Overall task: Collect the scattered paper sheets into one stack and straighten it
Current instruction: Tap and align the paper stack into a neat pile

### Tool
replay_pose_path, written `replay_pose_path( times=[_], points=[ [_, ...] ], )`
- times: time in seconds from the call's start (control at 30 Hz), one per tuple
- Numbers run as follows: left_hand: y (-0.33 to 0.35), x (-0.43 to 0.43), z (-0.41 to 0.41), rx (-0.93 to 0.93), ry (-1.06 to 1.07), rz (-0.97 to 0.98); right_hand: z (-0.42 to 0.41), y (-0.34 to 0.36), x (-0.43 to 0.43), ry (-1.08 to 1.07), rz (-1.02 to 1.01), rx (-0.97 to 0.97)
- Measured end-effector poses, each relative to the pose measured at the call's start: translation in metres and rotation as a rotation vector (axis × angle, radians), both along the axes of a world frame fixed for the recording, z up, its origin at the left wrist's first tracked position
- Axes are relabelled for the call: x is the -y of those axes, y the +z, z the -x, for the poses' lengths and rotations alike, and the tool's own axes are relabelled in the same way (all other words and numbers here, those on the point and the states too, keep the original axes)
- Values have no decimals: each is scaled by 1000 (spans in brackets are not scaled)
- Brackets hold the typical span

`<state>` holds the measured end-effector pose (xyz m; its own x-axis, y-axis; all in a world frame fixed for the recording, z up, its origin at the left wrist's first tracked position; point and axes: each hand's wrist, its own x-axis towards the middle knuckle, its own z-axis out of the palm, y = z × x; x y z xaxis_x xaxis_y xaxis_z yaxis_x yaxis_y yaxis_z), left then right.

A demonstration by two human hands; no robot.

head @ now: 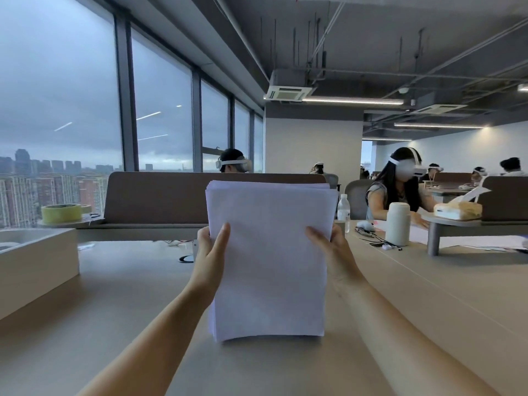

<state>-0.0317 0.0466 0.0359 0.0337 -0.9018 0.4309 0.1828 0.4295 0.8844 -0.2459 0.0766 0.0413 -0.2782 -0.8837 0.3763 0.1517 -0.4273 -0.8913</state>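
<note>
A stack of white paper sheets (270, 261) stands upright on its bottom edge on the beige table (120, 304), facing me. My left hand (211, 250) grips its left edge, thumb on the front and fingers behind. On the right edge, my right hand (331, 247) holds it the same way. The sheets' top edges are slightly uneven, and the bottom edge bows a little where it meets the table.
A pale box (37, 261) sits at the left. A brown divider (171, 195) runs behind the stack. A water bottle (343, 211), a white flask (398, 224), cables and a tissue box (457, 210) lie to the right. Several people sit beyond.
</note>
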Motion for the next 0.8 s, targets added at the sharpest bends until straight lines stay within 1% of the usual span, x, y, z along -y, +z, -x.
replay_pose_path(
  times=[0.07, 0.1, 0.2, 0.3, 0.37, 0.43, 0.5, 0.57, 0.6, 0.67, 0.73, 0.8],
  points=[
    [2, 0, 0, 2, -6, -6, 1, 1, 2, 12, 3, -3],
    [2, -1, 0, 16, -13, -6, 1, 2, 2, -10, 2, -37],
    [1, 1, -2, 57, -23, 38, -3, 6, 4, -142, 13, -220],
    [18, 2, -3, 127, 42, 86, -6, 21, 1, -254, 112, -284],
    [33, -1, -1, 233, 155, 154, -6, 32, 0, -352, 228, -418],
    [48, -7, 1, 346, 251, 242, -8, 43, -5, -440, 279, -600],
    [63, -10, 2, 534, 321, 294, -9, 54, -9, -505, 242, -780],
    [74, -11, 3, 728, 385, 278, -11, 63, -12, -560, 190, -924],
    [77, -11, 4, 762, 404, 257, -11, 65, -12, -575, 161, -958],
    [78, -11, 4, 744, 415, 201, -11, 65, -11, -585, 105, -972],
    [77, -10, 2, 695, 424, 177, -10, 64, -9, -571, 101, -934],
    [76, -9, -1, 659, 420, 161, -8, 63, -8, -560, 144, -881]
  ],
)
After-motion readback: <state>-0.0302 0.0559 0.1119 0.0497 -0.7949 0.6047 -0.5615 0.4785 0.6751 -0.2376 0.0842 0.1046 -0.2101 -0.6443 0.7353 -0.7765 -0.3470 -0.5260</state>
